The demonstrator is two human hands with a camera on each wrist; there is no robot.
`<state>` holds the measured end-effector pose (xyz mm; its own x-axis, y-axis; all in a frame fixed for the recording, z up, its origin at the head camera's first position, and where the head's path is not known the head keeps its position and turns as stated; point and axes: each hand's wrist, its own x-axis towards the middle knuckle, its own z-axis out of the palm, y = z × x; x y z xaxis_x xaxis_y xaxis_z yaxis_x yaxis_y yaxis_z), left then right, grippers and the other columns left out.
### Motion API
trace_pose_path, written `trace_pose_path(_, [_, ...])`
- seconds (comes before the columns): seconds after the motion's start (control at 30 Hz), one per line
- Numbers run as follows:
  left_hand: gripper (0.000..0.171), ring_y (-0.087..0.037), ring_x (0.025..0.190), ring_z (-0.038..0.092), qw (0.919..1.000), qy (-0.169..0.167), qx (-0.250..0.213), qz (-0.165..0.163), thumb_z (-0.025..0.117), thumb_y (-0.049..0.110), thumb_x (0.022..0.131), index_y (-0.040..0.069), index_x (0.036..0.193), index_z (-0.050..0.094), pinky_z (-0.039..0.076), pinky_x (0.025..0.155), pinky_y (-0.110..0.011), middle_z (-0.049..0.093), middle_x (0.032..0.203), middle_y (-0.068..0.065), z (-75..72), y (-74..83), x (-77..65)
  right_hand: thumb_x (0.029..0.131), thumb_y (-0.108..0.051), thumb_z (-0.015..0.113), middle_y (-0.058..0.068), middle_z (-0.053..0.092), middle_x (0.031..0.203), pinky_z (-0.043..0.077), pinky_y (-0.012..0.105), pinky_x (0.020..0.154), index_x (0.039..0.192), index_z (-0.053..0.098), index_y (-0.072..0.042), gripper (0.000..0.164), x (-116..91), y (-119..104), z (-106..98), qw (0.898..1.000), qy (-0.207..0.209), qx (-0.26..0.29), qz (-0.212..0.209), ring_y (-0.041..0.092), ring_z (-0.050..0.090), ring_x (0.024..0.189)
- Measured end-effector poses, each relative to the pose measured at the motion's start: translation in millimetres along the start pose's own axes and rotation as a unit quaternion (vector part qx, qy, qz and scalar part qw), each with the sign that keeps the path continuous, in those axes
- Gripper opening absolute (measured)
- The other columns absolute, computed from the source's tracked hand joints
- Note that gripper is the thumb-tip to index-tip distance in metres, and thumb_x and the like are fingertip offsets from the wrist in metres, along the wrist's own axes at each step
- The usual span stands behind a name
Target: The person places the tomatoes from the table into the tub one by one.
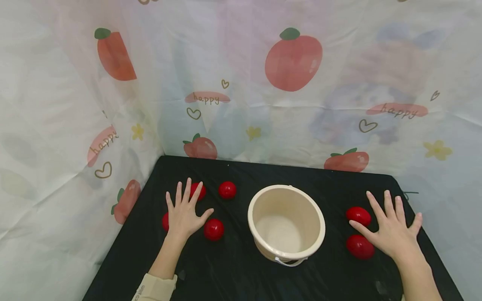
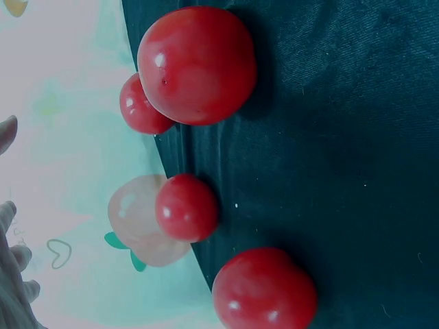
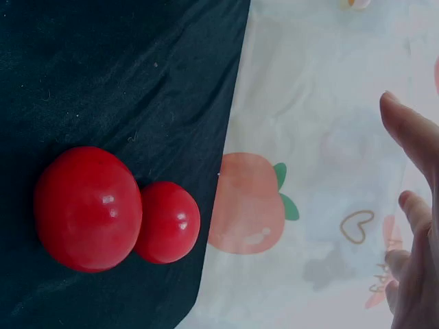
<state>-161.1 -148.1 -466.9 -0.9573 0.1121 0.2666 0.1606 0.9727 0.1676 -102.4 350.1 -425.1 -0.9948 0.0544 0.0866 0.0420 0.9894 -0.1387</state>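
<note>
My left hand (image 1: 184,215) hovers palm down over the left side of the table with its fingers spread. Glossy red tomatoes lie around and below it: one (image 1: 214,229) beside the thumb, another (image 1: 227,190) farther back, and others partly covered by the hand. In the left wrist view a large tomato (image 2: 197,65) overlaps a smaller one, and its fingers (image 2: 22,257) hold nothing. On the right, my right hand (image 1: 397,234) is spread above the table beside two tomatoes, a rear one (image 1: 358,216) and a front one (image 1: 360,246). Its fingers (image 3: 413,140) are bare in the right wrist view.
A cream bucket (image 1: 253,228) stands upright between the hands, with its white handle (image 1: 291,263) hanging at the front. Black cloth (image 1: 233,271) covers the table. A printed curtain (image 1: 241,62) rises along the back and sides.
</note>
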Motion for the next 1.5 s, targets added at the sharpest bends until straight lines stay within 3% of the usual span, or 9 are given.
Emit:
trace_pose_path(0.5, [0.084,-0.034,0.138,0.006,0.9998,0.005,-0.020,0.002,0.055,0.060,0.077,0.025,0.146,0.022,-0.001,0.105,-0.060,0.011,0.153,-0.009,3.3,-2.2,0.7,0.076,-0.067,0.052,0.025,-0.013,0.147,-0.021,0.070,0.088,0.147,-0.005,-0.024,0.101,3,1,1,1.000,-0.009,-0.002,-0.008,0.040,-0.024,0.131])
trace_pose_path(0.63, [0.083,-0.036,0.137,0.007,0.9954,-0.018,-0.094,-0.009,0.055,0.059,0.079,0.023,0.146,0.021,0.002,0.104,-0.063,0.011,0.152,-0.010,-0.1,1.5,5.5,0.076,-0.063,0.056,0.020,-0.012,0.150,-0.016,0.070,0.093,0.147,-0.002,-0.026,0.099,5,9,0,0.999,0.006,0.002,-0.042,0.037,-0.018,0.135])
trace_pose_path(0.73, [0.081,-0.037,0.137,0.007,0.9765,-0.055,-0.208,-0.019,0.055,0.055,0.081,0.021,0.146,0.020,0.003,0.103,-0.065,0.013,0.152,-0.011,-4.8,5.4,9.9,0.076,-0.057,0.062,0.014,-0.009,0.152,-0.008,0.069,0.097,0.147,0.004,-0.027,0.097,6,20,2,0.995,0.024,0.009,-0.092,0.034,-0.009,0.137])
trace_pose_path(0.83, [0.076,-0.034,0.137,0.012,0.9271,-0.112,-0.356,-0.037,0.056,0.048,0.084,0.024,0.146,0.019,0.009,0.104,-0.063,0.018,0.151,-0.009,-9.6,9.8,13.6,0.073,-0.051,0.068,0.012,0.002,0.153,0.005,0.067,0.097,0.147,0.011,-0.026,0.097,8,30,6,0.988,0.041,0.012,-0.148,0.033,0.005,0.137])
trace_pose_path(1.07, [0.059,-0.035,0.129,0.035,0.7272,-0.237,-0.637,-0.094,0.049,0.028,0.092,0.016,0.143,0.023,0.029,0.103,-0.052,0.035,0.142,-0.016,-13.5,26.0,15.0,0.062,-0.052,0.076,0.012,0.037,0.135,0.029,0.051,0.084,0.142,0.032,-0.022,0.096,9,50,23,0.962,0.071,-0.001,-0.262,0.028,0.035,0.116])
trace_pose_path(1.17, [0.056,-0.037,0.127,0.038,0.6612,-0.276,-0.689,-0.111,0.049,0.024,0.092,0.010,0.141,0.026,0.036,0.099,-0.049,0.037,0.139,-0.021,-11.8,36.0,13.3,0.060,-0.057,0.074,0.011,0.043,0.127,0.030,0.047,0.083,0.138,0.038,-0.021,0.093,6,59,34,0.953,0.067,-0.004,-0.295,0.025,0.038,0.111])
trace_pose_path(1.3, [0.054,-0.036,0.121,0.045,0.6058,-0.309,-0.720,-0.137,0.053,0.020,0.091,0.005,0.138,0.030,0.043,0.091,-0.048,0.042,0.135,-0.023,-7.8,50.4,12.7,0.058,-0.060,0.073,0.009,0.047,0.121,0.031,0.047,0.082,0.136,0.040,-0.024,0.092,-3,70,48,0.953,0.035,-0.014,-0.300,0.026,0.041,0.107])
trace_pose_path(1.4, [0.052,-0.034,0.116,0.051,0.5839,-0.323,-0.730,-0.146,0.055,0.017,0.091,0.001,0.136,0.034,0.046,0.087,-0.049,0.047,0.130,-0.024,-4.8,59.9,13.6,0.057,-0.061,0.073,0.008,0.048,0.119,0.032,0.048,0.082,0.135,0.040,-0.027,0.092,-11,78,56,0.958,0.009,-0.018,-0.286,0.026,0.042,0.106])
trace_pose_path(1.5, [0.050,-0.032,0.109,0.057,0.5748,-0.335,-0.730,-0.154,0.056,0.014,0.090,-0.001,0.133,0.038,0.047,0.083,-0.050,0.054,0.123,-0.022,-2.0,66.9,14.7,0.055,-0.063,0.072,0.008,0.050,0.118,0.032,0.048,0.082,0.134,0.041,-0.027,0.093,-16,87,63,0.959,-0.001,-0.022,-0.284,0.025,0.043,0.104])
